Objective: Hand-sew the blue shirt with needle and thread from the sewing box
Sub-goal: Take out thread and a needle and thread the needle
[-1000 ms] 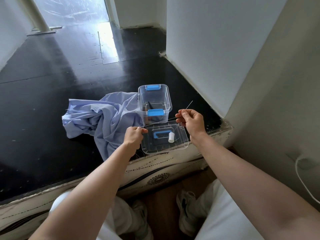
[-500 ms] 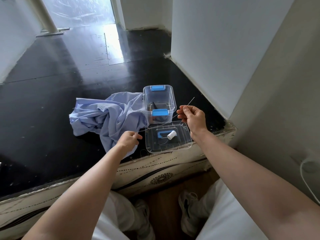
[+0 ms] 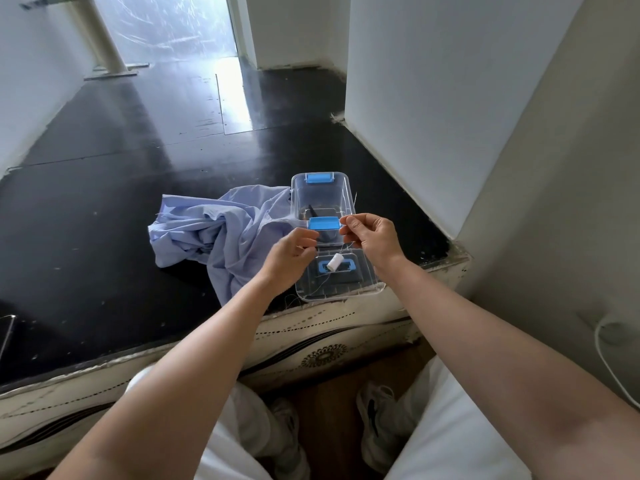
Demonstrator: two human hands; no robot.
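The crumpled blue shirt [image 3: 221, 237] lies on the black platform, left of the clear sewing box [image 3: 322, 194] with blue latches. The box's lid [image 3: 341, 285] lies upside down in front of it, with a white thread spool [image 3: 335, 262] on it. My right hand [image 3: 374, 239] hovers over the box's near edge and pinches a thin needle [image 3: 355, 201] that points up. A fine thread runs from that hand down to the spool. My left hand [image 3: 291, 254] is close beside it, its thumb and fingers pinched together, apparently on the thread.
The black platform [image 3: 104, 237] ends at a worn white edge [image 3: 311, 317] just below the lid. A white wall corner [image 3: 415, 116] rises right of the box. My knees and white shoes [image 3: 375, 420] are below, and a white cable [image 3: 602, 355] hangs at the right.
My left hand dropped toward the shirt, then rose again next to my right hand. My right hand with the needle shifted slightly left, over the box's near latch.
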